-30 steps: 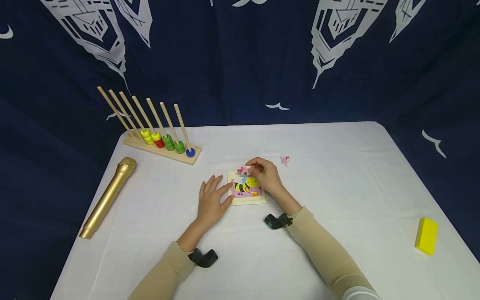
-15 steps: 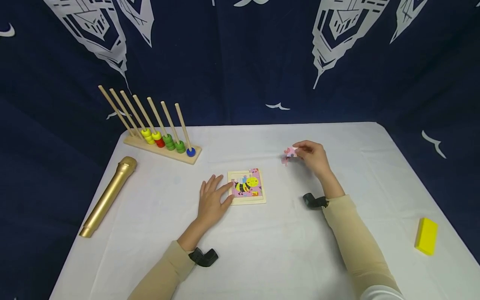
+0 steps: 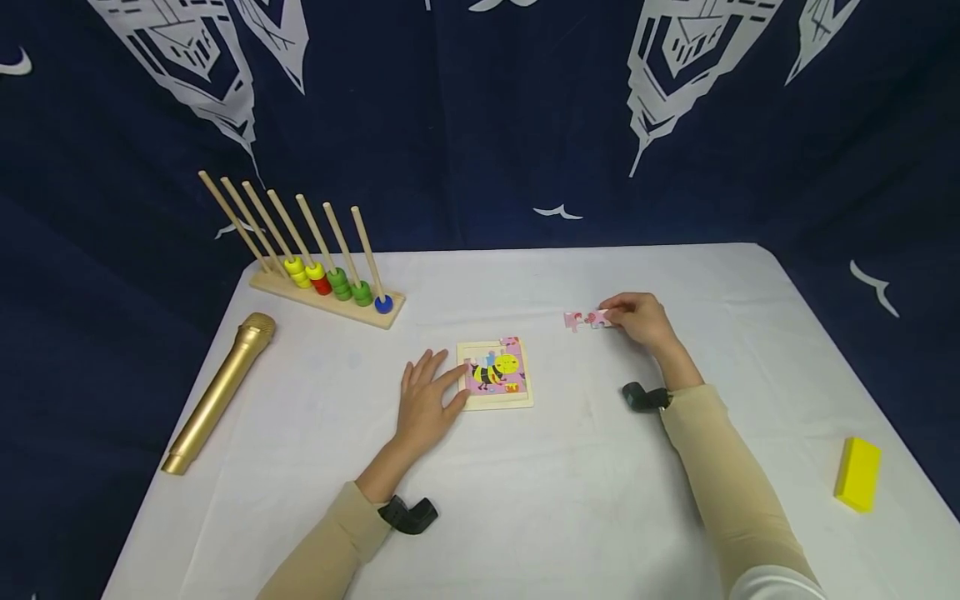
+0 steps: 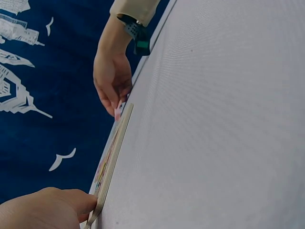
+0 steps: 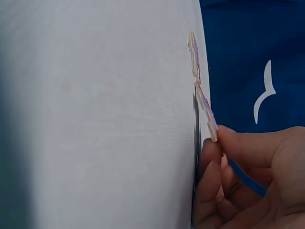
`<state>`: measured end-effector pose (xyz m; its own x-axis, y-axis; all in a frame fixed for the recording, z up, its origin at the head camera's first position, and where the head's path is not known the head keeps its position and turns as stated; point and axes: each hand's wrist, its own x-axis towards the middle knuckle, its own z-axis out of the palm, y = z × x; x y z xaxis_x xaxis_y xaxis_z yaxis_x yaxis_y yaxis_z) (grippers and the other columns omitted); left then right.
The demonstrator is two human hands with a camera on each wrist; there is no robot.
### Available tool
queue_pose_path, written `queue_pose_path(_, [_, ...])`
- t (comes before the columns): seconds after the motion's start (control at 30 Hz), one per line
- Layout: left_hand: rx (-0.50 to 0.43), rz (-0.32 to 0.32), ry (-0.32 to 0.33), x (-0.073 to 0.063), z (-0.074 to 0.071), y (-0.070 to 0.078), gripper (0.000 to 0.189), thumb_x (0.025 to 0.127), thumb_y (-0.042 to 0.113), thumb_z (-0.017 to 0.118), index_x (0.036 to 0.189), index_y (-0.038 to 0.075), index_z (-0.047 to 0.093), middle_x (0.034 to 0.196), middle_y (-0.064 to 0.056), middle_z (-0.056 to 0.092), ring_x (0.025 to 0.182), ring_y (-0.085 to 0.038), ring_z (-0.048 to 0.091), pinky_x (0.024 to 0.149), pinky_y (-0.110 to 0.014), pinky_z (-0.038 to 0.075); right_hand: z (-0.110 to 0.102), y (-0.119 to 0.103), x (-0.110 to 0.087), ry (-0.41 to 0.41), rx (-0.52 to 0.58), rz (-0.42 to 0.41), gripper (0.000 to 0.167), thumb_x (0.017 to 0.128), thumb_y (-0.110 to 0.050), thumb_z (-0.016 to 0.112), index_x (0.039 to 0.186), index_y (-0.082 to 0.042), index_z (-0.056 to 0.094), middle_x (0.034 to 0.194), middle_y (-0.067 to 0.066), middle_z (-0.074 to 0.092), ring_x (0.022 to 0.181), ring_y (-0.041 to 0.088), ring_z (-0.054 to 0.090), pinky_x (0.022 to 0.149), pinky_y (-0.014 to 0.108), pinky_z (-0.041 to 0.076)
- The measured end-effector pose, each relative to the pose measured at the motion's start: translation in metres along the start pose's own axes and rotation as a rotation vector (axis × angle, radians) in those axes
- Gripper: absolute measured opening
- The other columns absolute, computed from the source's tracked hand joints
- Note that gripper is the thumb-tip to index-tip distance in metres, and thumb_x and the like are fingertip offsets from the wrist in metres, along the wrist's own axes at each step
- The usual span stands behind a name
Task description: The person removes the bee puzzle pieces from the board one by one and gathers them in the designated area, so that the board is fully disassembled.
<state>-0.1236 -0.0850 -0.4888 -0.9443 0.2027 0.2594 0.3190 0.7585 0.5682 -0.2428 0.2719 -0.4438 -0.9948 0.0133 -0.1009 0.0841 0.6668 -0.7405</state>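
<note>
In the head view, a wooden-framed jigsaw puzzle (image 3: 480,405) with a yellow-and-black bee picture lies on the table; part of its top row is bare. My left hand (image 3: 424,404) rests at the frame's left side, fingers spread, touching its edge. To the right, my right hand (image 3: 641,321) pinches a pink puzzle piece (image 3: 598,318) between thumb and fingers. Another pink puzzle piece (image 3: 573,319) lies just left of it. From the right wrist, the held piece (image 5: 206,106) looks tilted, its far end close to the lying piece (image 5: 193,55); whether they touch I cannot tell.
At the back left stands a wooden peg rack (image 3: 330,304) with coloured beads on upright sticks. A gold microphone (image 3: 217,396) lies along the left side. A yellow block (image 3: 857,474) sits near the right edge. Behind the white table (image 3: 600,500) hangs a dark blue patterned cloth (image 3: 450,125).
My right hand has moved from the puzzle's top edge rightward with the pink piece, then lowered it beside the other piece. My left hand has stayed at the frame.
</note>
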Motion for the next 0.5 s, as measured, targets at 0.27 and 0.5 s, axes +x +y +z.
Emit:
queue_pose_path(0.27, [0.004, 0.003, 0.002, 0.0008, 0.0003, 0.0003, 0.039, 0.091, 0.024, 0.068, 0.127, 0.010, 0.066, 0.147, -0.021, 0.045, 0.144, -0.042, 0.028, 0.116, -0.063, 0.013, 0.0044, 0.0036, 0.0023, 0.106, -0.137, -0.076, 0.017, 0.091, -0.006, 0.062, 0.104, 0.000, 0.071, 0.092, 0.019, 0.069, 0.080, 0.025, 0.057, 0.069, 0.029, 0.043])
queue_pose_path(0.5, [0.004, -0.019, -0.022, 0.0018, 0.0011, -0.0010, 0.039, 0.091, 0.024, 0.067, 0.128, 0.011, 0.065, 0.149, -0.020, 0.044, 0.145, -0.040, 0.026, 0.118, -0.061, 0.011, 0.0040, 0.0007, -0.0013, 0.229, -0.097, -0.089, 0.019, 0.091, -0.006, 0.062, 0.106, 0.001, 0.071, 0.100, 0.022, 0.069, 0.083, 0.024, 0.060, 0.070, 0.027, 0.044])
